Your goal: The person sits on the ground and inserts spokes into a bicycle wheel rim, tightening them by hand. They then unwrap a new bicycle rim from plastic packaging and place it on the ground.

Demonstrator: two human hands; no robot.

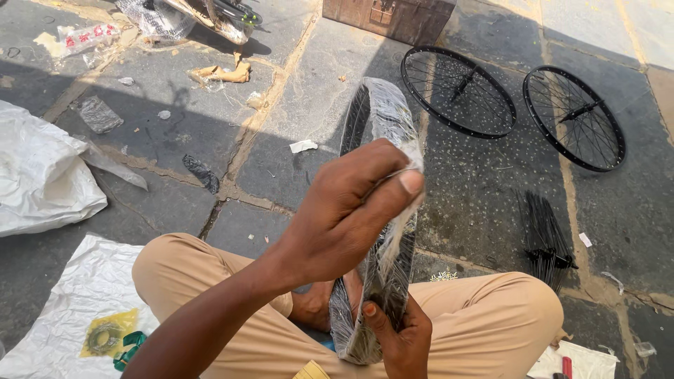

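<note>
A black bicycle rim [370,116] wrapped in clear plastic film [393,105] stands on edge between my crossed legs. My left hand [344,214] reaches across it from the lower left and pinches a strip of the film between thumb and fingers at the rim's right side. My right hand [400,337] grips the bottom of the rim from below, thumb on the wrapped edge. The lowest part of the rim is hidden behind my hands and legs.
Two black spoked wheels [458,91] [573,117] lie flat on the stone paving at the back right. A bundle of black spokes [544,238] lies right of my knee. White sacks [35,175] and a white sheet [70,309] lie left; a wooden box [386,17] stands at the top.
</note>
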